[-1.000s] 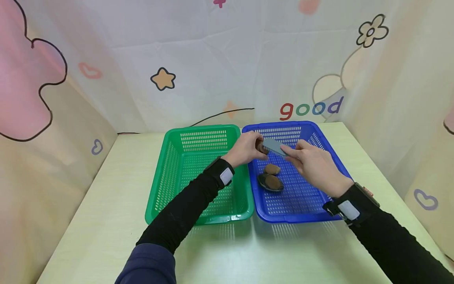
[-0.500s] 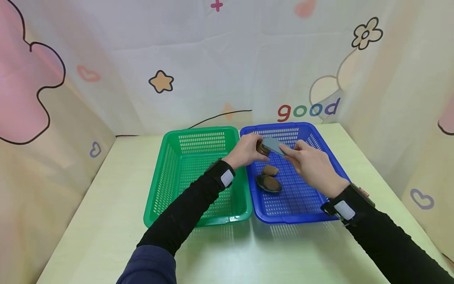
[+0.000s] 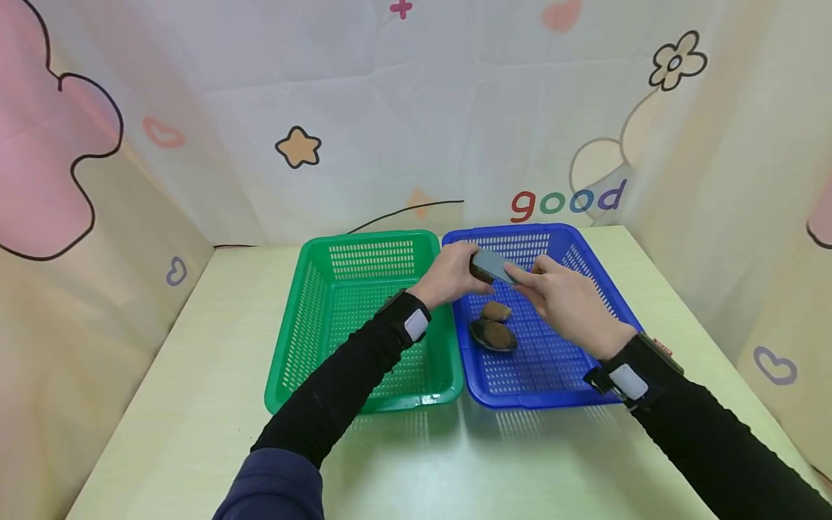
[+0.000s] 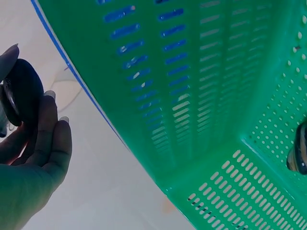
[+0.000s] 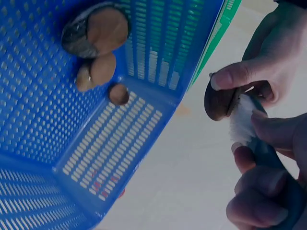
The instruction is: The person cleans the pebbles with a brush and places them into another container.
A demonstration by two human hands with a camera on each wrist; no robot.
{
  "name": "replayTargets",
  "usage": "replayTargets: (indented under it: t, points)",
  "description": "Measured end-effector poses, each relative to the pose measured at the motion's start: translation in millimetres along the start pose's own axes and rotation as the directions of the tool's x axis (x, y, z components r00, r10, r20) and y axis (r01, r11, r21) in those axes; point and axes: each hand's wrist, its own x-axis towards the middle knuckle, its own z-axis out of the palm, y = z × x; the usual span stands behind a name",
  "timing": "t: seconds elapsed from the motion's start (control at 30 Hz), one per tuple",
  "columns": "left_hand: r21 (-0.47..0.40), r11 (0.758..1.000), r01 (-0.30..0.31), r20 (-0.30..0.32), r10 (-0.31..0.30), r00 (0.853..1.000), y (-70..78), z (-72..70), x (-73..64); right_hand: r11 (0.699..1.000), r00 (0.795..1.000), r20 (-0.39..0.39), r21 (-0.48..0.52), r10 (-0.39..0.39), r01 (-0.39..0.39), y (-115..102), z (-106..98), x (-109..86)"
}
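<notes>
Over the seam between the two baskets, my left hand (image 3: 450, 275) grips a dark-shelled abalone (image 5: 218, 100) by its edge. The left wrist view has that abalone (image 4: 25, 91) pinched between thumb and fingers. My right hand (image 3: 567, 302) holds a grey-blue brush (image 3: 491, 264) by its handle. Its white bristles (image 5: 243, 123) touch or lie very close to the abalone's side. Inside the blue basket (image 3: 539, 401) lie a larger abalone (image 5: 108, 29) with brown flesh upward and a smaller one (image 5: 102, 68) beside it. A small round brown piece (image 5: 118, 94) rests near the basket wall.
A green basket (image 3: 289, 347) stands against the blue one's left side. Part of a dark striped shell (image 4: 298, 148) appears in it at the left wrist view's edge. Both baskets sit on a pale table (image 3: 403, 469), with a printed curtain (image 3: 364, 108) behind.
My right hand has shifted slightly left, bringing the brush further across the held abalone. That abalone looks turned a little, while the left hand stays nearly in place.
</notes>
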Motion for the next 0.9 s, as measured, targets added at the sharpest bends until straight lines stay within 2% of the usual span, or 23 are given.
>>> replayTargets:
  t: [0.1,0.27,0.43,0.77,0.9]
  points:
    - [-0.008,1.000,0.011,-0.016,-0.011,1.000,-1.2,-2.5,-0.3,1.000,1.000,0.025,0.010,-0.005,0.005,-0.7,-1.5,-1.0]
    - [-0.004,1.000,0.012,-0.021,-0.012,1.000,-3.1,-4.8,-1.5,1.000,1.000,-0.019,-0.022,0.012,-0.013,2.0,-3.1,2.1]
    - [-0.008,1.000,-0.005,-0.025,0.004,1.000,-2.9,-5.5,-1.2,1.000,1.000,-0.031,0.013,0.001,-0.001,-0.4,0.4,6.1]
    - [-0.026,0.999,0.047,-0.032,-0.048,0.998,-4.8,-9.6,-7.4,0.999,0.997,-0.061,0.000,0.043,-0.043,6.0,-12.0,-8.2]
    - [-0.052,0.998,0.046,-0.039,-0.048,0.998,-5.8,-11.1,-9.9,0.999,0.996,-0.072,-0.011,0.048,-0.049,9.9,-17.3,-11.7]
